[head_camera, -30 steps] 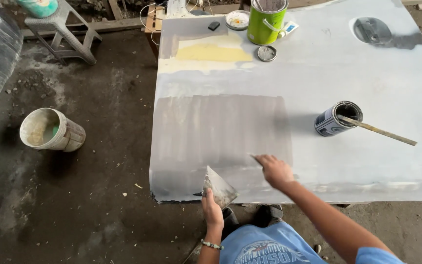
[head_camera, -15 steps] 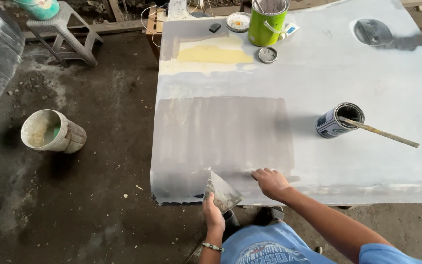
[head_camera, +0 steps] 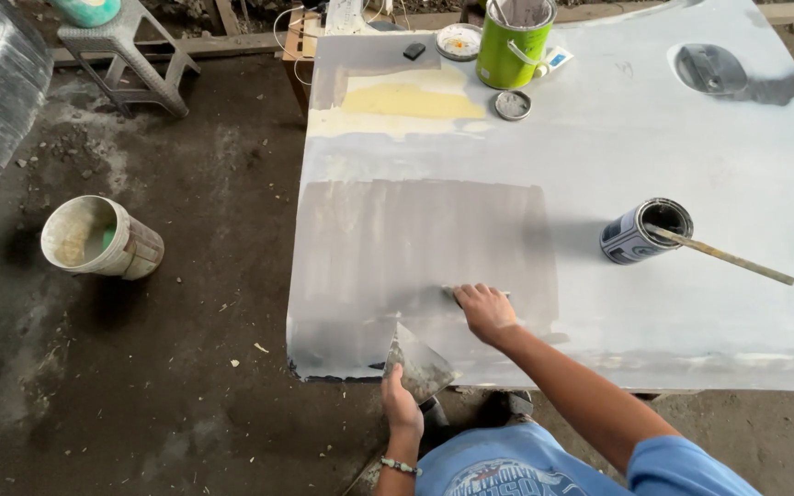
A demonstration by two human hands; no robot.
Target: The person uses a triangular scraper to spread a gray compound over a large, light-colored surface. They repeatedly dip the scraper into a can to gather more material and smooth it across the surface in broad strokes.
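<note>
Head view looks down on a big pale grey panel (head_camera: 673,156) lying flat, and most of the story is written on its surface. Its near left part carries a broad darker grey patch (head_camera: 415,248), wet-looking and streaked, which I judge to be the filler or primer coat already spread. Beyond that, towards the far edge, sits a yellowish patch (head_camera: 411,101) not covered by the grey, and the whole right side of the panel is bare, so a good share looks left to do (if the coat is meant to go that far, which the picture cannot settle).

On the dirt floor to the left stands a dirty white bucket (head_camera: 98,239). At the far edge stands a green can (head_camera: 512,46) with a small round lid (head_camera: 512,105) beside it. A smaller dark can (head_camera: 640,230) lies on its side at mid right, a stir stick (head_camera: 728,257) poking out of it.

Left hand (head_camera: 400,404) is wrapped around the handle of a wide putty knife (head_camera: 420,363) loaded with grey paste, held at the panel's near edge. Right hand (head_camera: 484,308) presses a thin scraper (head_camera: 457,294) flat against the lower edge of the dark patch, fingers closed over it.
</note>
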